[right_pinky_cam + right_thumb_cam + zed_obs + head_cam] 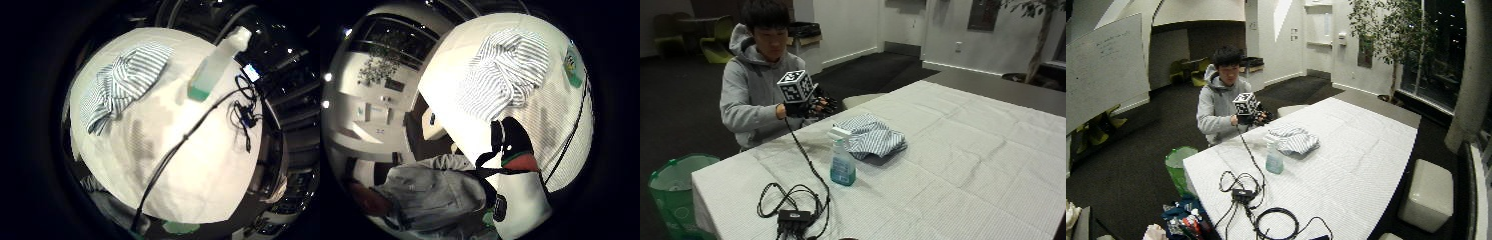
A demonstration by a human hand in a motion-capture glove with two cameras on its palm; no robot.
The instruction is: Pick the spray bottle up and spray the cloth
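The clear spray bottle [842,163] with a white trigger head and a little blue-green liquid stands upright on the white tablecloth [959,165]. Just behind it lies the crumpled blue-and-white striped cloth [870,136]. My gloved right hand [814,106] is raised in front of the person's chest, above the table's edge and well short of the bottle. Its fingers look relaxed and hold nothing. The bare hand is at its wrist. The little finger side palm view shows the cloth [125,84] and the bottle [218,62] side by side on the table. In the thumb side palm view the cloth [510,72] lies closer than the bottle [573,65].
A black cable [806,165] runs from the glove across the table to a power strip and cable tangle [794,212] at the near corner. A green bin [676,185] stands on the floor beside that corner. The tablecloth stretches bare to the right of the cloth.
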